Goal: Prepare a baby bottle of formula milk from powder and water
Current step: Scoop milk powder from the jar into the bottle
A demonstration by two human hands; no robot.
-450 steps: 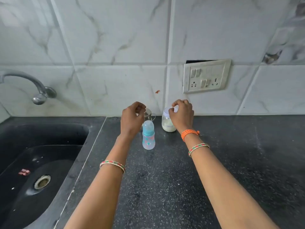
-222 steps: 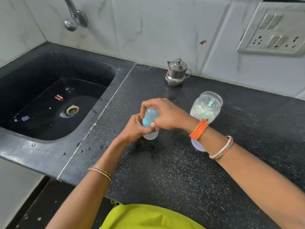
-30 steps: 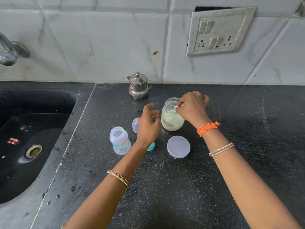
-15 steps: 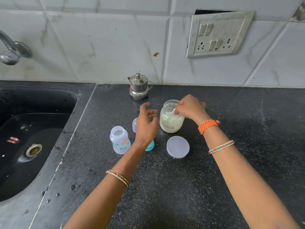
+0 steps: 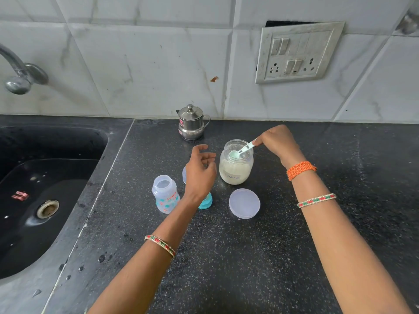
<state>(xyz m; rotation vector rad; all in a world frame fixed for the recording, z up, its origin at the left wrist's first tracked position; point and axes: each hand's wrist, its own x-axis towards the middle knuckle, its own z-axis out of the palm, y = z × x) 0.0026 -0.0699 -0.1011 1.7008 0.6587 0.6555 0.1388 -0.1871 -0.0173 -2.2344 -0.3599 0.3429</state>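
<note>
Right hand point(image 5: 275, 142) pinches the scoop point(image 5: 242, 150) inside the open formula jar point(image 5: 235, 165); left hand point(image 5: 200, 171) hovers loose-fingered, empty, beside the uncapped bottle point(image 5: 165, 194).

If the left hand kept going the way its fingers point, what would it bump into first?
Probably the powder jar. The left hand hovers open with its fingers aimed right, toward the jar's side, nothing visible between. Depth is unclear from this view, so the fingers might pass just above or behind it.
</note>
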